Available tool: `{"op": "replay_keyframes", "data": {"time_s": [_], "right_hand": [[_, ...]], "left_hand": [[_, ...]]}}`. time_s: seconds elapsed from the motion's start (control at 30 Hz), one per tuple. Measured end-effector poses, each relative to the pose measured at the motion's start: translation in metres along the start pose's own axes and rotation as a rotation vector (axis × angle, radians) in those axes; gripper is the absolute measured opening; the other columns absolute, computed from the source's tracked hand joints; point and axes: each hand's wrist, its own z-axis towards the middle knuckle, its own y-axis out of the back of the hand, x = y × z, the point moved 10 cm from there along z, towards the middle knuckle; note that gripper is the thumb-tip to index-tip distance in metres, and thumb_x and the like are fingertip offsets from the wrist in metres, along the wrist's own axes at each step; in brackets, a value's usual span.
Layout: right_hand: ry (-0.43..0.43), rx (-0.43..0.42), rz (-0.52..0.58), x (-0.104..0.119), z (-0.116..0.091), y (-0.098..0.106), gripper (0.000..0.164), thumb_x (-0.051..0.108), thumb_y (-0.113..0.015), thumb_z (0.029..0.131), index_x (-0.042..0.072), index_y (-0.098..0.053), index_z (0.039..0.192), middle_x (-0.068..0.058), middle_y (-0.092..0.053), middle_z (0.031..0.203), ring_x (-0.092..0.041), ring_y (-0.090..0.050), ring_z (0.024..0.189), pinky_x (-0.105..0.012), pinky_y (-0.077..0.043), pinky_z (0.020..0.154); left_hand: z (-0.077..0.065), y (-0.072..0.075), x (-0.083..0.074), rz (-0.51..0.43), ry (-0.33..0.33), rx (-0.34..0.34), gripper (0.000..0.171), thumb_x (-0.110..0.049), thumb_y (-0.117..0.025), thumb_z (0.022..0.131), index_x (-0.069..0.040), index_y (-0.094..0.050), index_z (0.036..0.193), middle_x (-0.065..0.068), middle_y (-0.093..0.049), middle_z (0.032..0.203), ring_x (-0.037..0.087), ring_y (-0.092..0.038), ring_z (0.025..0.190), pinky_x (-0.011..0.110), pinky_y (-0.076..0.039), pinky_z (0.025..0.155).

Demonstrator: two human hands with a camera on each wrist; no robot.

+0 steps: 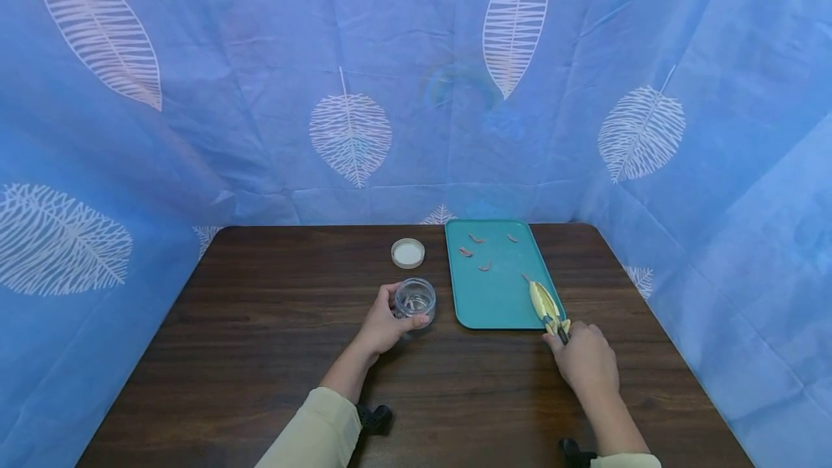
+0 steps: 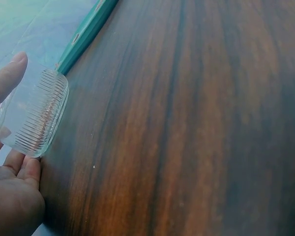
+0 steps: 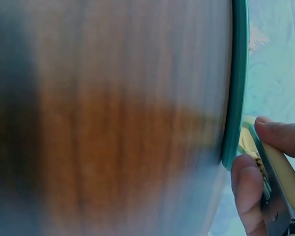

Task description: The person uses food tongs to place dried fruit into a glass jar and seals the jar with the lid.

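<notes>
My left hand point(image 1: 385, 322) holds a clear, ribbed round jar point(image 1: 415, 299) on the table, with the thumb on one side and fingers on the other. In the left wrist view, the jar point(image 2: 39, 115) sits between the thumb and the fingers. At the tray's near right corner, my right hand point(image 1: 588, 360) grips yellow-tipped tongs point(image 1: 544, 302); a tiny pinkish piece point(image 1: 526, 277) shows at their tip. The right wrist view shows the tongs' metal and yellow handle point(image 3: 280, 184) between thumb and fingers. Several small, curled pinkish pieces point(image 1: 466, 252) lie on the teal tray point(image 1: 500, 302).
A round lid point(image 1: 408, 253) with a white inside lies behind the jar, left of the tray. All stand on a dark wooden table point(image 1: 273, 338). Blue cloth point(image 1: 416, 128) with white leaf prints hangs around the table's back and sides.
</notes>
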Motion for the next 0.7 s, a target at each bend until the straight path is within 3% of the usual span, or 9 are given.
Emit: {"op": "replay_keyframes", "data": {"time_s": [0.47,0.7], "right_hand": [[0.028,-0.079,0.059,0.006,-0.01,-0.001,0.052,0.036,-0.072,0.105,-0.015,-0.064,0.107,-0.017,-0.052,0.083,-0.025,-0.05,0.068,-0.035,-0.041,0.055],[0.005,-0.08,0.094,0.011,-0.012,-0.004,0.053,0.037,-0.07,0.107,-0.015,-0.064,0.115,-0.016,-0.053,0.087,-0.024,-0.05,0.07,-0.033,-0.04,0.057]], "left_hand": [[0.0,-0.001,0.001,-0.009,-0.009,-0.007,0.085,-0.034,-0.092,0.09,-0.015,-0.044,0.157,0.015,-0.057,0.148,0.035,-0.055,0.136,0.056,-0.044,0.114],[0.0,0.0,0.001,-0.008,-0.002,-0.011,0.085,-0.034,-0.092,0.089,-0.014,-0.044,0.157,0.015,-0.057,0.148,0.035,-0.055,0.137,0.057,-0.044,0.115]]}}
